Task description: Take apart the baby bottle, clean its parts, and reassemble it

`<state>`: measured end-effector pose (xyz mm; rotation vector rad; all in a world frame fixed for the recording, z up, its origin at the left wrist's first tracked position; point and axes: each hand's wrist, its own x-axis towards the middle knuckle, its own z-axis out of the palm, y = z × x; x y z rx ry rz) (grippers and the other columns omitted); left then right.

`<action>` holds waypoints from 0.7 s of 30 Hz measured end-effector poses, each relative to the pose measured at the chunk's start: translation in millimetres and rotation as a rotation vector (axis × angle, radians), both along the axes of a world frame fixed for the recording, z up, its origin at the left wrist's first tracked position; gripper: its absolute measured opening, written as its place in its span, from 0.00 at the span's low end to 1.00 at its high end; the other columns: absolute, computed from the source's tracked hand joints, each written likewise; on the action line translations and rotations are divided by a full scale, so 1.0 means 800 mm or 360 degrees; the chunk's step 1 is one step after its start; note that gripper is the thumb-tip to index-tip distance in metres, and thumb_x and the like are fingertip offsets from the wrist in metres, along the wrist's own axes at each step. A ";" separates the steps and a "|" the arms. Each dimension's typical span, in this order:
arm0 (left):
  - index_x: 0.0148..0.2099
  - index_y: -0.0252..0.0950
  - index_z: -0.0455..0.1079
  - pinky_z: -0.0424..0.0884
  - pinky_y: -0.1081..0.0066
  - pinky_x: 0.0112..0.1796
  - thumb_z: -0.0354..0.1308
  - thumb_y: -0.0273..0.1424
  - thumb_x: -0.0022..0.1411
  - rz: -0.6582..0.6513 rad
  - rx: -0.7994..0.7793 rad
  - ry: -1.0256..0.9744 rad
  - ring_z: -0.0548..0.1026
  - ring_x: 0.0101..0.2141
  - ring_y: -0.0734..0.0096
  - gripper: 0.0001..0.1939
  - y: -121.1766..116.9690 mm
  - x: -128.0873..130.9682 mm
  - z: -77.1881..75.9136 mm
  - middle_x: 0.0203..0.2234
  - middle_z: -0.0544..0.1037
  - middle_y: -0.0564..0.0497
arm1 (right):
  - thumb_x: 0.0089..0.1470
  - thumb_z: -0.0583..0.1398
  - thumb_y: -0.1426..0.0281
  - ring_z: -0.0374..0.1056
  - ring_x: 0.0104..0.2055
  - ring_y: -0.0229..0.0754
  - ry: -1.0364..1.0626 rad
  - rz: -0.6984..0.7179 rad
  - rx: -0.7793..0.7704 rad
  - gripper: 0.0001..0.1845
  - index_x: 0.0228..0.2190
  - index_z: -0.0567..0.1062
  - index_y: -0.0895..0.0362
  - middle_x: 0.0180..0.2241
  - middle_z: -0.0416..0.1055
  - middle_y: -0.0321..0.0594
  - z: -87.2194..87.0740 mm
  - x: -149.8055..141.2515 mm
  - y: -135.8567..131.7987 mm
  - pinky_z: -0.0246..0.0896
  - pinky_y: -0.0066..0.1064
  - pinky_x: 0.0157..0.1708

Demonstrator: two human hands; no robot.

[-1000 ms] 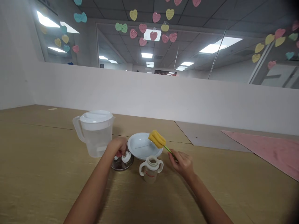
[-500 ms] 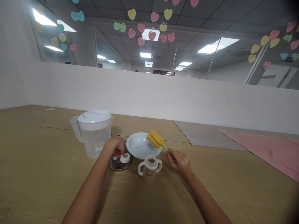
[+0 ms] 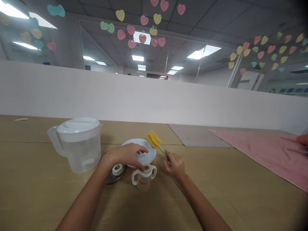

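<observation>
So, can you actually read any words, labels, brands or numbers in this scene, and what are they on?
Red lettering on the side of the two-handled training cup: too small and blurred to read.
Handwriting on the paper hearts: too small to read.
No other text is legible.

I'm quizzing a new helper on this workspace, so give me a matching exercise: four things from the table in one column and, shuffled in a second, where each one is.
Things:
1. Sponge bottle brush
2. Two-handled cup
3. Lidded plastic pitcher
4. White plate

Places:
A. Standing to the left of the other three
B. Beneath the fingers of the left hand
C. Gripped in the right hand
D. Standing in front of the plate, nearest the person

Pairs: 1-C, 2-D, 3-A, 4-B
</observation>
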<state>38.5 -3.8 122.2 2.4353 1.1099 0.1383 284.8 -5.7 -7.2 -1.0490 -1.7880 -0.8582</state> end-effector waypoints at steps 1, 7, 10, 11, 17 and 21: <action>0.55 0.44 0.62 0.64 0.68 0.46 0.62 0.45 0.38 -0.0073 0.0051 0.0058 0.68 0.48 0.59 0.39 -0.005 0.009 -0.003 0.49 0.70 0.50 | 0.49 0.51 0.75 0.65 0.21 0.35 0.0040 -0.0036 -0.0033 0.12 0.34 0.71 0.60 0.20 0.70 0.37 0.000 0.000 0.000 0.56 0.26 0.23; 0.47 0.44 0.65 0.66 0.71 0.33 0.64 0.36 0.35 -0.0140 0.0057 0.0366 0.71 0.39 0.61 0.32 -0.017 0.040 -0.026 0.42 0.72 0.52 | 0.51 0.49 0.74 0.64 0.21 0.36 0.0300 -0.0247 -0.0174 0.14 0.37 0.71 0.61 0.21 0.70 0.38 -0.001 0.002 0.001 0.57 0.26 0.24; 0.47 0.41 0.64 0.64 0.72 0.29 0.63 0.34 0.36 -0.0097 0.0080 0.0432 0.71 0.35 0.62 0.30 -0.018 0.045 -0.029 0.40 0.72 0.51 | 0.52 0.49 0.73 0.65 0.22 0.37 0.0345 -0.0256 -0.0173 0.14 0.37 0.71 0.61 0.21 0.71 0.39 -0.001 0.002 0.001 0.57 0.26 0.25; 0.47 0.41 0.64 0.63 0.72 0.28 0.63 0.34 0.36 -0.0100 0.0082 0.0447 0.71 0.34 0.62 0.30 -0.018 0.045 -0.030 0.39 0.72 0.51 | 0.52 0.49 0.73 0.65 0.22 0.37 0.0355 -0.0259 -0.0174 0.14 0.37 0.71 0.61 0.21 0.71 0.39 -0.001 0.001 0.001 0.58 0.27 0.24; 0.45 0.43 0.64 0.63 0.73 0.30 0.64 0.34 0.36 -0.0253 0.0095 0.0291 0.71 0.35 0.64 0.29 -0.017 0.038 -0.024 0.38 0.71 0.54 | 0.55 0.46 0.73 0.69 0.34 0.40 0.0490 -0.0147 -0.0296 0.16 0.43 0.67 0.61 0.36 0.73 0.46 -0.001 -0.004 0.003 0.62 0.29 0.32; 0.44 0.44 0.63 0.64 0.74 0.35 0.62 0.32 0.39 -0.0318 0.0207 -0.0088 0.69 0.39 0.67 0.26 -0.018 0.023 -0.007 0.40 0.69 0.56 | 0.56 0.47 0.72 0.69 0.35 0.40 0.0531 -0.0009 -0.0390 0.15 0.43 0.65 0.59 0.36 0.71 0.45 0.000 -0.009 0.000 0.63 0.30 0.33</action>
